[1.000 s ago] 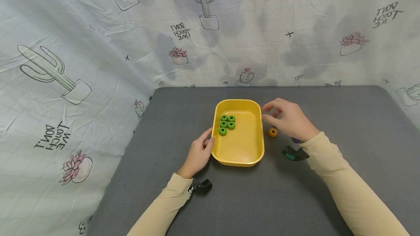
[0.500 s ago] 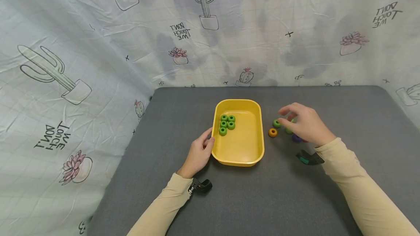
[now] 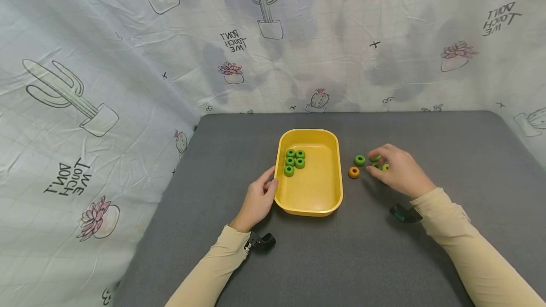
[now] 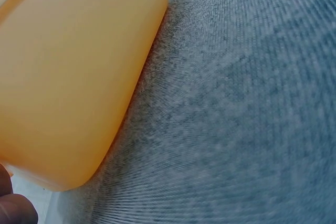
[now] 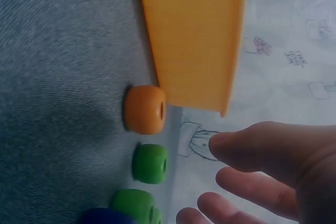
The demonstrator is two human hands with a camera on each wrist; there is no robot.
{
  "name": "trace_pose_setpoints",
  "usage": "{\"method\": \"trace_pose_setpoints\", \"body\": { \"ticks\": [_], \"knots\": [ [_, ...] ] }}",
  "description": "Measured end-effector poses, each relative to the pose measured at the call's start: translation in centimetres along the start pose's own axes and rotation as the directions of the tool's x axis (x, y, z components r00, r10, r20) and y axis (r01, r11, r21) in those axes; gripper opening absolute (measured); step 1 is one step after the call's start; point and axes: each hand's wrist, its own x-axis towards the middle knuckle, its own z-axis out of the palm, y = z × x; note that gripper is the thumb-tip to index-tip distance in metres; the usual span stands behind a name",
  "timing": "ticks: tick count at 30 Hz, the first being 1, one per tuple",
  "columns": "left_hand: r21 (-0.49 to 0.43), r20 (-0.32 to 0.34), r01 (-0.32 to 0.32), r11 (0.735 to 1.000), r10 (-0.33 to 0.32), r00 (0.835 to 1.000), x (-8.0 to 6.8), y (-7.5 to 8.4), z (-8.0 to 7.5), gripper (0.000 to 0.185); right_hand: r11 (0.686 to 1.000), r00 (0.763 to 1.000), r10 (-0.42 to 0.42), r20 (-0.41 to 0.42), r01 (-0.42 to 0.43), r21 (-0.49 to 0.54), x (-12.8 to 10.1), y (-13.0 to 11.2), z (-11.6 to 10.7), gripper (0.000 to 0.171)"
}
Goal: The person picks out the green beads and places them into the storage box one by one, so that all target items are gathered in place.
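Note:
A yellow plastic tray (image 3: 313,188) stands on the table with several green ring-shaped beads (image 3: 300,163) grouped at its far left. My left hand (image 3: 256,201) holds the tray's left rim between thumb and fingers; in the left wrist view its fingertips (image 4: 18,209) meet the tray's corner. Right of the tray, my right hand (image 3: 400,170) hovers over loose beads, thumb and fingers apart with nothing between them. Nearest the tray lie an orange bead (image 3: 353,172) and a green bead (image 3: 359,160). More green beads and a yellow-green bead (image 3: 386,167) are partly hidden by this hand.
A dark blue or purple bead (image 5: 105,216) shows at the bottom of the right wrist view. Behind the grey table (image 3: 315,259) hangs a white curtain (image 3: 341,51) printed with cacti, meeting the table's far and left edges.
My right hand has moved right, from beside the tray's right rim to above the loose beads, uncovering a green bead. The left hand and tray have stayed put.

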Motion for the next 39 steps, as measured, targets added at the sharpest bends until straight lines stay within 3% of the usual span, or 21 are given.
{"method": "trace_pose_setpoints", "body": {
  "ticks": [26, 39],
  "knots": [
    [0.018, 0.002, 0.007, 1.0, -0.007, 1.0, 0.0, 0.0, 0.0, 0.047, 0.994, 1.0, 0.011, -0.001, -0.012, -0.108, -0.1, 1.0, 1.2, 0.031],
    [0.004, 0.002, 0.004, 1.0, -0.004, 1.0, 0.1, -0.1, 0.0, 0.047, 0.99, 0.999, -0.006, 0.044, 0.012, -0.142, 0.0, 0.7, 1.6, 0.035]
  ]
}}
